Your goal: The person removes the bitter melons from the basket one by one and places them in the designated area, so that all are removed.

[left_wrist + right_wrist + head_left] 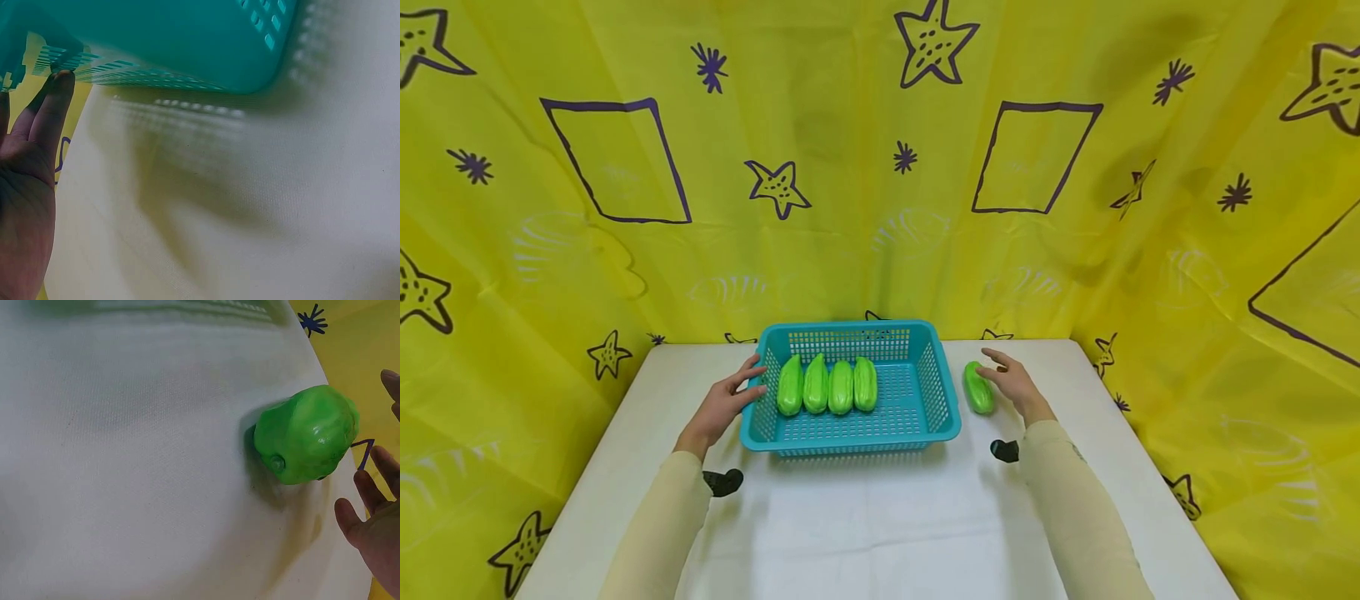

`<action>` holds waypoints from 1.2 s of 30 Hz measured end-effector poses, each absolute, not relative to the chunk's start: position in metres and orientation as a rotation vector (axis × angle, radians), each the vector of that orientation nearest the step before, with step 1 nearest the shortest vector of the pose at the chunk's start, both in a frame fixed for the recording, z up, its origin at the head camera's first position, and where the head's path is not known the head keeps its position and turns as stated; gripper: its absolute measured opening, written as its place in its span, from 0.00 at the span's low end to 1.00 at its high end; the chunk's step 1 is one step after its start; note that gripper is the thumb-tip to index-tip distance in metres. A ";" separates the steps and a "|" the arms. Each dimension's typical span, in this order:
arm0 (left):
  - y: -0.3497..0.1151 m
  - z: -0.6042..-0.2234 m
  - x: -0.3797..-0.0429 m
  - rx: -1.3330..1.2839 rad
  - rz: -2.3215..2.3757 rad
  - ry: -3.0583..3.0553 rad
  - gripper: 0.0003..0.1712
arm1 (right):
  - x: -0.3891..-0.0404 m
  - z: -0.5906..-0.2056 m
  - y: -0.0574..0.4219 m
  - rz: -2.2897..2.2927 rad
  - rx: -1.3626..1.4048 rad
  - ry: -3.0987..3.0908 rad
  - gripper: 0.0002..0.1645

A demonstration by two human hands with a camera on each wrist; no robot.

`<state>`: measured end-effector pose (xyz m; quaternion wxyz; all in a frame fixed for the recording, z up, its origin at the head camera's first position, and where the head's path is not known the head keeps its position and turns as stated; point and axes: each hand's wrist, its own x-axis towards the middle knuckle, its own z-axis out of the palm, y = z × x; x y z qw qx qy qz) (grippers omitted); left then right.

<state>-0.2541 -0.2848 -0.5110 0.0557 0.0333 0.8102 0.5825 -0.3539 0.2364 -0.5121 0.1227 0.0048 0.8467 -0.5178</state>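
Observation:
A teal plastic basket [850, 446] with perforated walls holds several long green vegetables [841, 388], plump and glossy, standing side by side in its left half. At the basket's left rim is my left hand [718, 410], its fingers extended and spread; in the left wrist view the fingertips [64, 76] come right up to the basket wall [162, 44]. Outside the basket, to its right, lies one more green vegetable [978, 388], its rounded, lobed end showing in the right wrist view. My right hand [1017, 388] hovers beside it with loosely bent fingers, the palm holding nothing.
The white tabletop [865, 533] runs beneath the basket and both forearms. A yellow curtain [850, 250] with stars and frames drawn on it encloses the back and sides. Dark wrist-camera pieces [724, 482] show by each wrist.

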 end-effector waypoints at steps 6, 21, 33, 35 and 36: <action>-0.285 -0.512 -0.254 0.111 1.780 2.454 0.36 | -0.356 -0.506 0.236 -1.560 0.032 2.495 0.38; -0.286 -0.515 -0.255 0.122 1.795 2.450 0.35 | -0.360 -0.470 0.205 -1.705 -0.047 2.532 0.38; -0.286 -0.513 -0.254 0.115 1.785 2.452 0.35 | -0.356 -0.443 0.173 -1.693 -0.188 2.525 0.38; -0.286 -0.513 -0.254 0.112 1.782 2.454 0.34 | -0.355 -0.442 0.168 -1.686 -0.208 2.521 0.37; -0.286 -0.513 -0.254 0.110 1.782 2.454 0.34 | -0.354 -0.441 0.166 -1.687 -0.209 2.517 0.37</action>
